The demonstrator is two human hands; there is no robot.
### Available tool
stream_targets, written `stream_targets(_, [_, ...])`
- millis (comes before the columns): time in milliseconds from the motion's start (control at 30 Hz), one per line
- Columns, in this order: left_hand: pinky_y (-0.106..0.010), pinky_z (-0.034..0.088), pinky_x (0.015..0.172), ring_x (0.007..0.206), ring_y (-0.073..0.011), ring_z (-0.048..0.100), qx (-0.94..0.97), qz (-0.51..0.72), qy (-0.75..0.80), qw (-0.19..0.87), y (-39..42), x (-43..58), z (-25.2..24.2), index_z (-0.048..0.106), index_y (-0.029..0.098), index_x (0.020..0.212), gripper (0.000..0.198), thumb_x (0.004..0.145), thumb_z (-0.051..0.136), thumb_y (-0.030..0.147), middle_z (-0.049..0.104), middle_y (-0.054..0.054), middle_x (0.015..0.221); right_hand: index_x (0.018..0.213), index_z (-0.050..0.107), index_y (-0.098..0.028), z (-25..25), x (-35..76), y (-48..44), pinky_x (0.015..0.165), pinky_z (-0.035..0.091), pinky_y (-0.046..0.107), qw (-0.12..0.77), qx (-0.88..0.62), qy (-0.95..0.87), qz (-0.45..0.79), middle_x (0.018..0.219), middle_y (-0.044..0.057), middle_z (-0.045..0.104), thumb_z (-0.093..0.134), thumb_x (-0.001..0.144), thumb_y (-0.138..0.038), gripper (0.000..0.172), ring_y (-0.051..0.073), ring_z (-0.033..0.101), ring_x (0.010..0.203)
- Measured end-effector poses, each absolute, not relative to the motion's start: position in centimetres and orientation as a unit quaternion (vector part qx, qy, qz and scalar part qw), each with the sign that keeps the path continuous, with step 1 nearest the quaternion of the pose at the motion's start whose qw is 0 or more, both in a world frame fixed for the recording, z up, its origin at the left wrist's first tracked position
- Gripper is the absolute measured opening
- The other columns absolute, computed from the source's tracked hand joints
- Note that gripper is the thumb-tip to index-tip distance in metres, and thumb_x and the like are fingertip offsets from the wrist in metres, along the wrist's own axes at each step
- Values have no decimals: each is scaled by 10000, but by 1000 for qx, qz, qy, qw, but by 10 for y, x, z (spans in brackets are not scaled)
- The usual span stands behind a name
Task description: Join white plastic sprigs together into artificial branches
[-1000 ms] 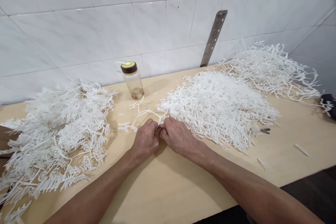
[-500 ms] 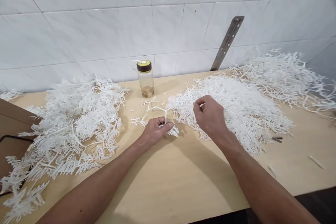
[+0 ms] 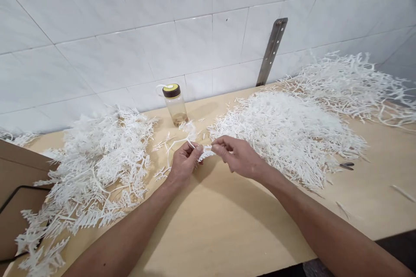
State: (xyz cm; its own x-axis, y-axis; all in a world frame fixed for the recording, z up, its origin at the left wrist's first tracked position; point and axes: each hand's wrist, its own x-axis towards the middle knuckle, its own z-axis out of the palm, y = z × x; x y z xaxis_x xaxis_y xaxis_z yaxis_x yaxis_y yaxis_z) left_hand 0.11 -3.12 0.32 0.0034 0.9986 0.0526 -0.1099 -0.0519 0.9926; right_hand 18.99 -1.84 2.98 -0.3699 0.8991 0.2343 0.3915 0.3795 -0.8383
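My left hand [image 3: 186, 161] pinches a white branched plastic piece [image 3: 178, 142] near the middle of the wooden table. Thin arms of the piece reach up and left from my fingers, and its feathery end shows at their right. Close by on the right, my right hand [image 3: 235, 154] has thumb and forefinger pressed together at the tip of that feathery end. A large heap of white branched pieces [image 3: 107, 164] lies to the left. On the right is a broad pile of small white bits [image 3: 282, 130].
Behind my left hand stands a clear bottle [image 3: 176, 106] with a dark and yellow lid. A metal bracket [image 3: 272, 52] leans at the tiled wall. More white branches [image 3: 351, 84] lie at the far right. A cardboard box [image 3: 19, 194] sits at the left edge.
My right hand has come down and left from above the right pile to the piece in my left hand. The piece is turned, and the camera view has tilted.
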Motion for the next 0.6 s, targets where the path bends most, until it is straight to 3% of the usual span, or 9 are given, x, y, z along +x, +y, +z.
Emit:
stream_targets(267, [-250, 434, 576, 562, -108, 527, 500, 525, 472, 502, -32, -2, 2, 625, 163, 755, 343, 779, 721, 492, 592, 14, 632, 855, 598, -191, 22, 174, -20, 411, 427, 230, 362, -420, -659, 508, 665, -40, 550, 575, 883, -427, 240, 83, 476, 425])
stream_targets(467, [-238, 404, 564, 566, -110, 539, 485, 482, 445, 579, -33, -7, 11, 620, 152, 737, 312, 720, 776, 421, 611, 0, 620, 833, 597, -191, 24, 178, -16, 443, 419, 238, 374, -427, -661, 491, 595, -57, 528, 584, 885, -494, 308, 90, 501, 413])
stream_targets(600, [-243, 425, 558, 547, -113, 553, 463, 504, 449, 574, -34, -6, 13, 610, 170, 762, 355, 648, 832, 423, 605, 22, 612, 764, 577, -197, 25, 180, -16, 443, 390, 238, 374, -425, -675, 473, 537, -61, 502, 593, 877, -519, 342, 100, 511, 412])
